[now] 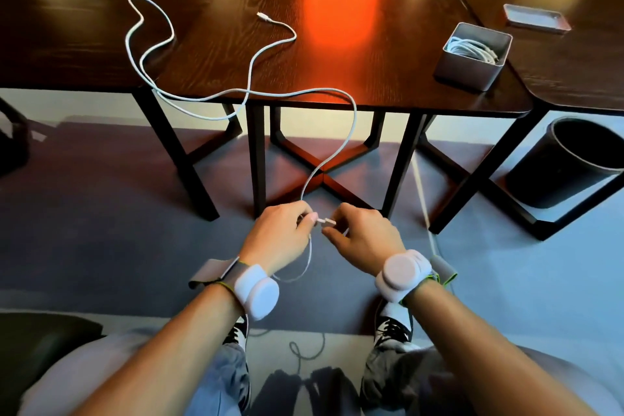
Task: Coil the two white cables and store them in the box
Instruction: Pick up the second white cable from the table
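A long white cable (pixel 250 78) snakes loosely over the dark wooden table (pixel 337 44), with one plug lying at the far middle, and drops off the front edge to my hands. My left hand (pixel 280 236) pinches the cable just behind its near plug. My right hand (pixel 361 236) holds the cable a little further along, and a small loop hangs below between both hands. A grey square box (pixel 472 71) stands at the table's right, holding a coiled white cable (pixel 471 49).
The box's lid (pixel 537 18) lies on the neighbouring table at the right. A black waste bin (pixel 567 162) stands on the floor under that table. Table legs cross in front of my hands. My knees and shoes are below.
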The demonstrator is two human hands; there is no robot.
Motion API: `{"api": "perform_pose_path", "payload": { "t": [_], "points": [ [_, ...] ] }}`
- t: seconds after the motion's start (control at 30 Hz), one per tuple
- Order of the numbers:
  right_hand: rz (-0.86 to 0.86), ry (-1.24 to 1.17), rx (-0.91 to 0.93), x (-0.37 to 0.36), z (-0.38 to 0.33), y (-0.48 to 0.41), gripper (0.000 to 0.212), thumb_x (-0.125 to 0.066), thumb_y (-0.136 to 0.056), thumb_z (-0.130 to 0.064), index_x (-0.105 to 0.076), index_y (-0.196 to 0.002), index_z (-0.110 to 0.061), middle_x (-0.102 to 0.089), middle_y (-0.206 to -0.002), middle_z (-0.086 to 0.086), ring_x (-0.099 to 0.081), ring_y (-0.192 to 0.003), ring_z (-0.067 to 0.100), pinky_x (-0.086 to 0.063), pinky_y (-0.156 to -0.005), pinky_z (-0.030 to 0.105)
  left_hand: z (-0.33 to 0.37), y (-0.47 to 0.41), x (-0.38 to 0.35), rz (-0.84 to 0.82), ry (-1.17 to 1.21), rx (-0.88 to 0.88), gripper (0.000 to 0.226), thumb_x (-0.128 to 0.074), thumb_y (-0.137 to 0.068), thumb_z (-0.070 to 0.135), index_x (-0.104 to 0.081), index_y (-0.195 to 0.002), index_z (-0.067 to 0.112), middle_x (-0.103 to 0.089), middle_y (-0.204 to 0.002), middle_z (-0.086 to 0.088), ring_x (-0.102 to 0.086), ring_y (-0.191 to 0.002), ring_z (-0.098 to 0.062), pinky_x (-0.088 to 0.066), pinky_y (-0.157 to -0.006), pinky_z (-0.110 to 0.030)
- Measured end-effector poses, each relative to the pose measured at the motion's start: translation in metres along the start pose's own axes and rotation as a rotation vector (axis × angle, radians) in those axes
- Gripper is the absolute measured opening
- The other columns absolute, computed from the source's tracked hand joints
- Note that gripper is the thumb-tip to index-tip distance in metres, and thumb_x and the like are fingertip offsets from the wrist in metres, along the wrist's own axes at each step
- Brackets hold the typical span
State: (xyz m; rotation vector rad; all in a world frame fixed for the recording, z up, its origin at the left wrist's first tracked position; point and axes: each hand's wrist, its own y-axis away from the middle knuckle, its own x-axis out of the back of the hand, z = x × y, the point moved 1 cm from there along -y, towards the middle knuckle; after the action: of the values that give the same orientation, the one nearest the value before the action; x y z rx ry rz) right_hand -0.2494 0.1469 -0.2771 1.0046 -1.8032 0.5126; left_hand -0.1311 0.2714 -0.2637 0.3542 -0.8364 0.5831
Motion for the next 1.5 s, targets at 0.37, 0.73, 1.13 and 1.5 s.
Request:
{"api": "perform_pose_path", "payload": {
  "t": [0.37,0.73,1.13,1.5],
  "points": [
    [-0.253,-0.507,0.130,-0.003,-0.014,0.008,0.024,-0.041,-0.099,-0.023,-0.064,-0.094,-0.020,-0.056,-0.072,-0.008,-0.056,-0.071,0.015,-0.054,-0.080,0.047,-0.010,-0.010,0.024,0.102,0.106,-0.115,0.025,-0.059,-0.094,0.047,-0.053,-0.080,0.026,-0.062,-0.060,0.008,-0.057,-0.062,-0.011,-0.049,-0.064,-0.035],
    [-0.591,-1.107,-0.051,0.001,-0.034,0.028,0.049,-0.044,-0.097,-0.038,-0.032,-0.053,-0.021,-0.028,-0.048,-0.004,-0.022,-0.045,0.016,-0.024,-0.046,0.025,0.002,-0.001,0.015,0.134,0.112,-0.249,0.026,-0.044,-0.098,0.048,-0.047,-0.084,0.026,-0.052,-0.055,0.007,-0.048,-0.058,-0.019,-0.049,-0.062,-0.044],
    [-0.746,-1.385,-0.279,-0.010,-0.039,0.044,0.018,-0.044,-0.066,-0.031,-0.035,-0.054,-0.021,-0.016,-0.055,-0.005,-0.009,-0.046,0.012,-0.007,-0.041,0.022,0.008,0.006,0.000,0.022,0.141,-0.283,0.029,-0.048,-0.100,0.047,-0.051,-0.081,0.025,-0.061,-0.057,0.009,-0.055,-0.054,-0.011,-0.051,-0.060,-0.040],
    [-0.736,-1.234,-0.325,-0.013,-0.033,0.043,0.031,-0.049,-0.061,-0.031,-0.020,-0.056,-0.024,-0.018,-0.054,-0.005,-0.012,-0.045,0.013,-0.012,-0.040,0.021,0.007,0.006,-0.006,-0.026,0.101,-0.297,0.040,-0.047,-0.103,0.042,-0.056,-0.075,0.015,-0.060,-0.060,-0.004,-0.054,-0.064,-0.029,-0.048,-0.064,-0.048]
  ]
}}
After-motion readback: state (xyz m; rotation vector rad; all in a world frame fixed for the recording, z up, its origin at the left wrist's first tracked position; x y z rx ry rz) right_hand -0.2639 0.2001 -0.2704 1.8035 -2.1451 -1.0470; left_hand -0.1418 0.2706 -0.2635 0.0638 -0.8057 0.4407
